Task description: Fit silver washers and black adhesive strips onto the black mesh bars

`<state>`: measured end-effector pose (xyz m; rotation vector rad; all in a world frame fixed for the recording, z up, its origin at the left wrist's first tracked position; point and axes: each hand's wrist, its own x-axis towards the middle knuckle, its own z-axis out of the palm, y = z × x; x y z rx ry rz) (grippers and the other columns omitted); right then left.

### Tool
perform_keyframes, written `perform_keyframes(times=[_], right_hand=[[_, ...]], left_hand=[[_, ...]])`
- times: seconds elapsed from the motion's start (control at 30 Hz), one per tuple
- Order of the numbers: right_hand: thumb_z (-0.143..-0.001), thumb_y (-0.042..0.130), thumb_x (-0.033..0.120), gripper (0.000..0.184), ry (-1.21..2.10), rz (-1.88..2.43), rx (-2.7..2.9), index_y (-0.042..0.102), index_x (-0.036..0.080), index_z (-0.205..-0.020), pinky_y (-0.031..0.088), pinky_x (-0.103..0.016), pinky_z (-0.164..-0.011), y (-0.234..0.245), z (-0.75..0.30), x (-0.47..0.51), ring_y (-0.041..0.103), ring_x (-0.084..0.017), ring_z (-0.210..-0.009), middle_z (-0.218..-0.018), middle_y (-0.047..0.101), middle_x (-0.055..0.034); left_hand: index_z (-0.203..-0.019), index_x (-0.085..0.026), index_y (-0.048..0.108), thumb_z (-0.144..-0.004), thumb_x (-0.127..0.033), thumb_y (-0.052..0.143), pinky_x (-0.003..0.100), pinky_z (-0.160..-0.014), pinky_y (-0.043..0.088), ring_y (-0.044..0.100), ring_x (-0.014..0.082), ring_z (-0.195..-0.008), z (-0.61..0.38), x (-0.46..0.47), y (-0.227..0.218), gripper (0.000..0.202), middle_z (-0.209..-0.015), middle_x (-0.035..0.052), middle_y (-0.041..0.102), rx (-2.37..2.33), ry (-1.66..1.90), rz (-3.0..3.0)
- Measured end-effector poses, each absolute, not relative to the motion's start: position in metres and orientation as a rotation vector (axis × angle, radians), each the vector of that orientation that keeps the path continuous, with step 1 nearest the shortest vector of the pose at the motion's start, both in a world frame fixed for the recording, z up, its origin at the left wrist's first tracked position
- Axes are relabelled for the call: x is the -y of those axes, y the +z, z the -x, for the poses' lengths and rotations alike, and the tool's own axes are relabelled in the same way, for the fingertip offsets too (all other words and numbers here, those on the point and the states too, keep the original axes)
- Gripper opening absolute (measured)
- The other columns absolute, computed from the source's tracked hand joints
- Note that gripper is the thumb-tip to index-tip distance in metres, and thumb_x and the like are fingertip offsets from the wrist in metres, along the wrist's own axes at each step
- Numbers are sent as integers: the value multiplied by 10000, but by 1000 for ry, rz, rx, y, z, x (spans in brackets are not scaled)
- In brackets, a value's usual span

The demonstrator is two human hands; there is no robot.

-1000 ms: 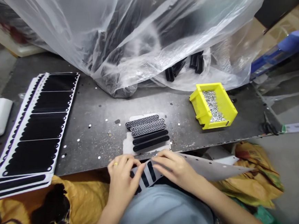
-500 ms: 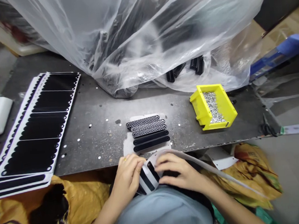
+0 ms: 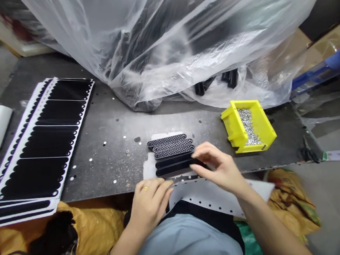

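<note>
Several narrow black strips [image 3: 172, 153] lie side by side on a pale sheet at the near edge of the dark table [image 3: 107, 120]; the far ones have a mesh pattern, the near ones are plain. My right hand [image 3: 217, 167] pinches a plain black strip at the right end of the nearest row, laying it along the others. My left hand [image 3: 150, 201] grips the left end of a white backing sheet [image 3: 210, 197] with punched holes, held over my lap.
Sheets of black stickers [image 3: 41, 141] are fanned out at the left. A yellow bin [image 3: 248, 126] of small metal parts stands at the right. A big clear plastic bag [image 3: 166, 41] with black parts covers the back. Yellow fabric [image 3: 89, 228] lies below the table edge.
My right hand peeled a black strip off the backing sheet and moved up to the row on the table. The backing sheet now shows blank white in my left hand.
</note>
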<state>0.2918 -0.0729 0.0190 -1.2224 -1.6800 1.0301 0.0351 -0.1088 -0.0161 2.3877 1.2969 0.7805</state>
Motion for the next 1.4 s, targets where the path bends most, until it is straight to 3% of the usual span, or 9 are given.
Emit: perform_keyframes(times=[0.1,0.2,0.3,0.5,0.63,0.9,1.17,1.4], right_hand=[[-1030,573,236,290,580,1214,2054,662,242,-1306,582,-362,-852,9,-269,43,665,-200,-992,-1098,690,-95],[-1042,570,237,213,414,1037,2277,730,229,-1182,548,-357,-826,-1,-251,23,662,-198,-950,-1063,731,-87],[-1037,579,233,186,462,975,2330,765,216,-1041,530,-344,-810,-5,-246,15,633,-189,-914,-1025,728,-81],[-1033,583,236,187,509,990,2349,767,224,-1066,519,-347,-809,-4,-246,14,593,-192,-900,-1032,720,-78],[-1035,581,242,189,598,989,2291,769,224,-1048,540,-349,-816,-1,-245,14,616,-191,-920,-1028,721,-75],[-1029,595,234,179,620,968,2269,772,209,-1036,554,-344,-815,1,-245,12,631,-190,-927,-1012,719,-76],[-1025,603,266,192,539,1069,2308,770,207,-1099,570,-374,-848,8,-260,19,647,-215,-961,-1069,719,-105],[-971,690,238,101,821,1278,1949,786,225,-1000,565,-295,-762,4,-309,23,692,-156,-820,-930,733,-31]], left_hand=[[-992,-250,686,-1003,-234,606,385,-930,377,688,188,-908,-32,88,-8,83,-934,4,775,-1582,908,-2191],[-1013,-274,724,-1009,-297,586,412,-952,379,681,215,-964,-27,60,-9,140,-1003,5,793,-1714,856,-1978],[-994,-295,757,-989,-328,591,431,-976,393,686,226,-969,-24,43,-14,170,-987,-6,805,-1670,797,-1821],[-858,-283,769,-922,-334,636,467,-1062,372,695,225,-916,-29,37,-16,156,-884,-11,800,-1641,798,-1640],[-779,-270,745,-917,-342,637,459,-1039,401,691,216,-857,-29,35,-17,189,-827,-13,786,-1622,829,-1618],[-773,-266,741,-921,-330,639,410,-922,462,678,216,-851,-29,33,-19,191,-809,-6,769,-1609,832,-1608],[-747,-249,705,-896,-376,658,438,-971,407,637,213,-807,-34,32,-18,201,-769,-7,723,-1644,786,-1630],[-722,-242,688,-874,-423,641,453,-997,364,630,215,-809,-32,30,-19,242,-773,-5,713,-1640,781,-1617]])
